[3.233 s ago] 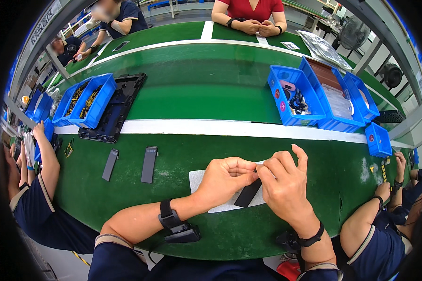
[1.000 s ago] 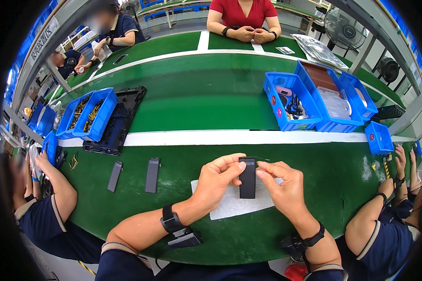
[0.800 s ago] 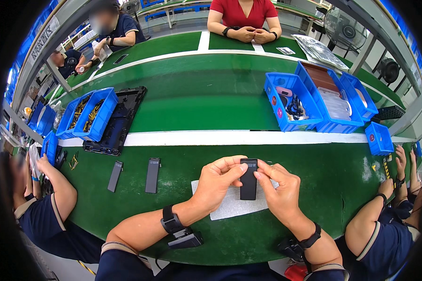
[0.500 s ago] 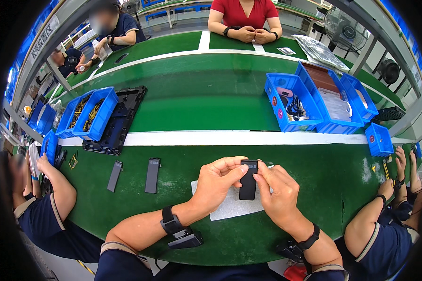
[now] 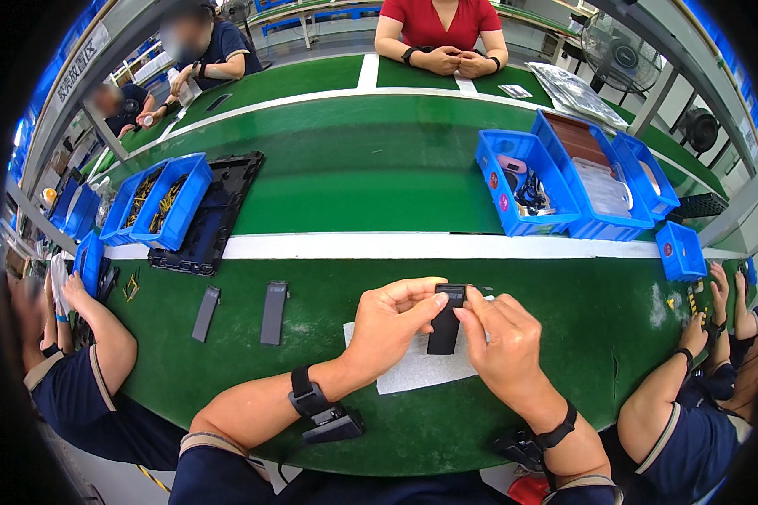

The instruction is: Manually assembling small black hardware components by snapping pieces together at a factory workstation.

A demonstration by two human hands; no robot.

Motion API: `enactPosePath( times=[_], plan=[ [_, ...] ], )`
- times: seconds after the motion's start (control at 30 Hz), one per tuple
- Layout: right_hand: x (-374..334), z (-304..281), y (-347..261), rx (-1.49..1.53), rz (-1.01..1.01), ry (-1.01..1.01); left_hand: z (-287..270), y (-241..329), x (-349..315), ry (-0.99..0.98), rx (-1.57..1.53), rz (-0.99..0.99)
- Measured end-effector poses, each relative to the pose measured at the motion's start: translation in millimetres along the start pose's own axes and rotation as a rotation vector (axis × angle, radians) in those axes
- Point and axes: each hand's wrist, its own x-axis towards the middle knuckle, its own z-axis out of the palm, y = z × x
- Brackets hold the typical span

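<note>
A flat black phone battery [image 5: 443,335] is held upright in front of me, printed strip at its top end. My left hand [image 5: 386,326] pinches its upper left edge between thumb and fingers. At the upper right corner, my right hand [image 5: 509,343] is closed with thumb and fingertips on the battery. Beneath lies a white cloth [image 5: 408,375] on the green table. To the left, two similar batteries, one smaller [image 5: 206,315] and one larger [image 5: 273,315], lie side by side, apart from my hands.
Blue bins with yellow-and-black parts [image 5: 173,206] rest on a black tray [image 5: 227,202] at the far left. More blue bins [image 5: 526,187] stand at the far right, a small blue bin [image 5: 680,252] nearer. Co-workers' arms [image 5: 109,337] reach in from both sides.
The held battery has tilted a little and its lower end has risen slightly. My right hand has shifted slightly to the right, still at the same corner.
</note>
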Motion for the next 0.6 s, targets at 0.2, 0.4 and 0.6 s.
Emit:
enactPosePath(
  times=[0.2, 0.4, 0.6],
  plan=[
    [10, -18, 7, -0.009, -0.021, 0.156, -2, -4, 0, 0.024, 0.009, -0.035],
    [8, -14, 9, 0.146, 0.093, -0.031, -2, -11, 0, -0.018, 0.083, -0.009],
    [9, -12, 14, 0.187, 0.195, -0.138, -2, -11, 3, -0.025, 0.184, 0.020]
  ],
)
